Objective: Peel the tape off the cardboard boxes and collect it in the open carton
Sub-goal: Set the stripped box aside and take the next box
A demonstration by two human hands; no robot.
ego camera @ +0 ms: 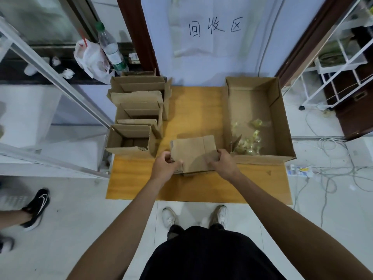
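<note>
Nearest me, the left hand pinches the left edge of a flattened cardboard box with curled fingers. The right hand curls round its right edge. The box lies flat just left of the open carton, whose floor holds tape scraps. I judge this the hunt for a tape end, so the next move needs a fingernail lift, then a pull carton-ward. The box's longer side seems to run toward the carton, its crease pointing away from me.

Clutter round a wooden board
A plastic bottle leans beside a white bag; a handwritten sign hangs behind; cables sprawl at the right.
</note>
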